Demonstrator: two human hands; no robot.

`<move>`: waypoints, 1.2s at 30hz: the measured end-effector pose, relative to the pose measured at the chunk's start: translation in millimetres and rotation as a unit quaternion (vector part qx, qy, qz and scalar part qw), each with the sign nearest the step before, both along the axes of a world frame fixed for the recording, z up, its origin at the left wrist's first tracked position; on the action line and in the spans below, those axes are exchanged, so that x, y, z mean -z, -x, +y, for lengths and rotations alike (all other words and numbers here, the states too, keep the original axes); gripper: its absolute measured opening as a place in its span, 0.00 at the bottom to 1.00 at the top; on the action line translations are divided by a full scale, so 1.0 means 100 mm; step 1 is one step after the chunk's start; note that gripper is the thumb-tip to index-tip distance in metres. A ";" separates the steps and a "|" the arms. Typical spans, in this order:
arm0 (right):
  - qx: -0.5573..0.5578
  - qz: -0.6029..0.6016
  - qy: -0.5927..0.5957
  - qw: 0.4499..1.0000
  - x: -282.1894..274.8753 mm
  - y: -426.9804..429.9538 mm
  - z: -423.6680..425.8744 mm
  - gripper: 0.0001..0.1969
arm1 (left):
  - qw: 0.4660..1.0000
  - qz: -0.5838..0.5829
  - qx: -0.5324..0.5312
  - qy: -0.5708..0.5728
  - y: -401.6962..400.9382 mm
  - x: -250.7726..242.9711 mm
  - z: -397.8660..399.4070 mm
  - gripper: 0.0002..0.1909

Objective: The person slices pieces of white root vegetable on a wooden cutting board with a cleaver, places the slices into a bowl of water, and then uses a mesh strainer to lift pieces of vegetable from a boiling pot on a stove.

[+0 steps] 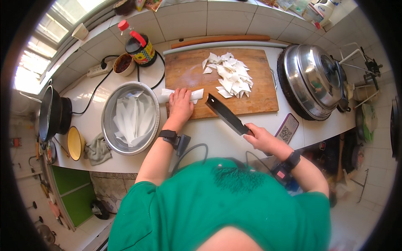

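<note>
My left hand [181, 104] rests on a short stack of flat white food strips [197, 94], pinning it at the front left of a wooden cutting board [188, 73]. In my right hand [263, 138] is a dark-bladed kitchen knife [226, 115], held by its handle. Its blade slants up and left, the tip just right of the stack and apart from it. Farther back on the board lies a heap of white diamond-shaped pieces [234, 75]. Left of the board stands a metal basin [105, 120] with long, pale, wet-looking strips [132, 120] inside.
Right of the board sits a large lidded metal pan [301, 81], with a phone [287, 128] in front of it. A dark sauce bottle [143, 51] and a small sauce bowl [124, 65] stand behind the basin. A rolling pin [223, 40] lies along the back. A grey cloth [97, 149] is left.
</note>
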State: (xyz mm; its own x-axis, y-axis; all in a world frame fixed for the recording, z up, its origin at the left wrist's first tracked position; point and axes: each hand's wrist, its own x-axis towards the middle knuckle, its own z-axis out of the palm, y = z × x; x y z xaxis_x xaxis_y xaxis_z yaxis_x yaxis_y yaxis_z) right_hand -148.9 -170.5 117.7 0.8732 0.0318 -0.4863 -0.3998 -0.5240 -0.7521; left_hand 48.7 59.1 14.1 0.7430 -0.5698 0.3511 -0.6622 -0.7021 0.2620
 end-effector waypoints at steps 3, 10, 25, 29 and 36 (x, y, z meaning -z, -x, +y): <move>0.000 0.026 -0.023 0.999 0.04 -0.06 -0.06 0.14 | 0.999 0.039 0.024 -0.021 -0.09 -0.06 0.03 0.20; 0.043 0.006 -0.020 0.999 0.11 -0.31 -0.35 0.11 | 0.982 0.110 0.060 -0.139 -0.26 -0.30 0.03 0.20; 0.043 -0.130 0.050 0.989 0.38 -0.15 -0.20 0.13 | 0.967 0.200 0.065 -0.145 -0.42 -0.20 0.02 0.21; 0.075 -0.100 0.012 0.992 0.32 -0.13 -0.14 0.12 | 0.972 0.177 0.044 -0.148 -0.23 -0.35 -0.01 0.14; 0.202 -0.078 -0.149 0.965 0.49 -0.13 -0.36 0.08 | 0.971 0.203 0.106 -0.065 -0.23 -0.18 -0.21 0.13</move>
